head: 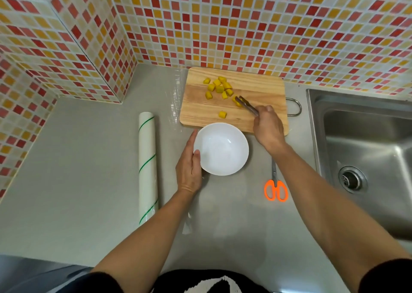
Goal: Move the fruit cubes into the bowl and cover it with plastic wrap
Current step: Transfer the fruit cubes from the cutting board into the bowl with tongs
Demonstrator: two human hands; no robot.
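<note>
Several yellow fruit cubes (pixel 217 87) lie on a wooden cutting board (pixel 256 87) against the tiled wall, one cube (pixel 222 114) apart near the board's front. A white bowl (pixel 221 148) holding nothing stands on the counter just in front of the board. My left hand (pixel 189 165) rests against the bowl's left rim, thumb on the edge. My right hand (pixel 268 128) grips metal tongs (pixel 246 105) whose tips close around a cube on the board's right part. A roll of plastic wrap (pixel 147 163) lies to the left of the bowl.
Orange-handled scissors (pixel 276 188) lie on the grey counter right of the bowl, partly under my right forearm. A steel sink (pixel 367 150) fills the right side. Tiled walls close the back and left.
</note>
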